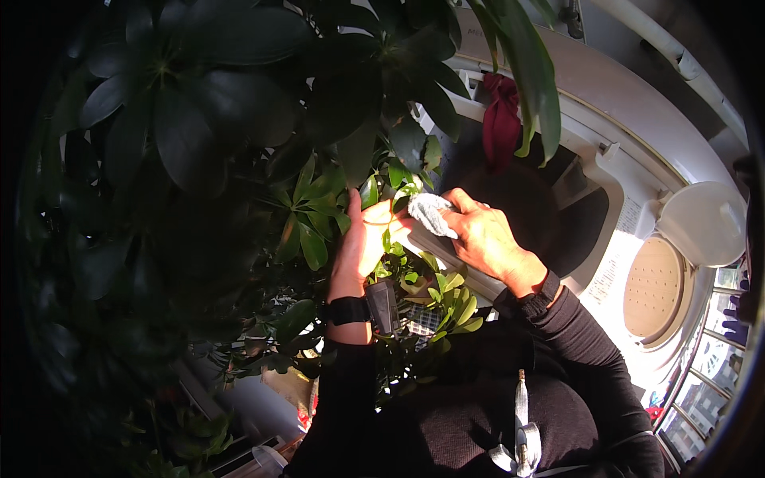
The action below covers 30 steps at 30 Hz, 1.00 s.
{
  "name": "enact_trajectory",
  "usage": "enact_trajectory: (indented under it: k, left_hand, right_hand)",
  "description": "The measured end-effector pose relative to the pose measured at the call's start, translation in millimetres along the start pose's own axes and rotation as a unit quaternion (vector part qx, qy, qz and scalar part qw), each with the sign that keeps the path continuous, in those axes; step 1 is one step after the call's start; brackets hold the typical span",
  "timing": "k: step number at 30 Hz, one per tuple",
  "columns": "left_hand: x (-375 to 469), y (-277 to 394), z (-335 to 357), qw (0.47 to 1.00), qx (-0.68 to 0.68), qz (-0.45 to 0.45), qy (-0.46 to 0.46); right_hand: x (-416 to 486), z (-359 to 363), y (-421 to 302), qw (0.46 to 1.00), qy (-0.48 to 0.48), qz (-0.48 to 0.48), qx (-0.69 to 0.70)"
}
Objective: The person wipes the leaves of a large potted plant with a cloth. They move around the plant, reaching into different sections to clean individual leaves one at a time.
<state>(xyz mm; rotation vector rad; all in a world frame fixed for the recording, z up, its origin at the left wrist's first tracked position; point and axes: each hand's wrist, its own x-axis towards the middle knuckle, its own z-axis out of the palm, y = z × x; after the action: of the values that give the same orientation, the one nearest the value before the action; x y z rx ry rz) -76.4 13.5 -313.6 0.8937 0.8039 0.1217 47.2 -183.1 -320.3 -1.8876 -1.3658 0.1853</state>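
My right hand [487,236] grips a bunched light grey cloth [430,213] among the small green leaves of a potted-type plant [312,203]. Beside it, my left hand [366,239] reaches up with its palm turned to the light and its thumb raised apart. The left fingers extend under sunlit leaves [406,190], towards the cloth. Their tips are hidden, so whether they pinch a leaf cannot be told. Below the hands, more bright leaves [457,308] surround a small dark pot or box [382,306].
Large dark umbrella-plant leaves [239,113] hang over the left and top. Behind my right hand stands a white twin-tub washing machine [603,221] with a perforated round cover [654,290] and a raised translucent lid [702,224]. A dark red cloth [501,122] hangs at its far rim.
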Motion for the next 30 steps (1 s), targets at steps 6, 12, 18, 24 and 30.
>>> enact_trajectory:
  k: [6,12,18,24,30]
  left_hand:
    - [-6.4,4.0,1.2,1.000,0.012,0.013,-0.025]
    - [-24.0,9.0,-5.0,0.995,0.049,0.082,-0.034]
    - [-56.7,21.0,-19.8,0.967,0.185,0.162,0.062]
    - [-80.0,14.4,-31.5,0.945,0.234,0.195,0.118]
    - [-70.2,1.9,-40.3,0.914,0.316,0.116,0.225]
  right_hand:
    - [15.7,31.1,-9.3,0.992,-0.078,0.006,-0.101]
    - [-6.5,10.1,36.4,0.980,-0.026,0.154,-0.120]
    - [-25.9,-25.1,34.2,0.983,0.070,0.160,-0.062]
    - [-25.3,-43.2,21.0,0.980,0.088,0.178,-0.019]
    - [-30.7,-43.9,12.2,0.987,0.075,0.142,0.024]
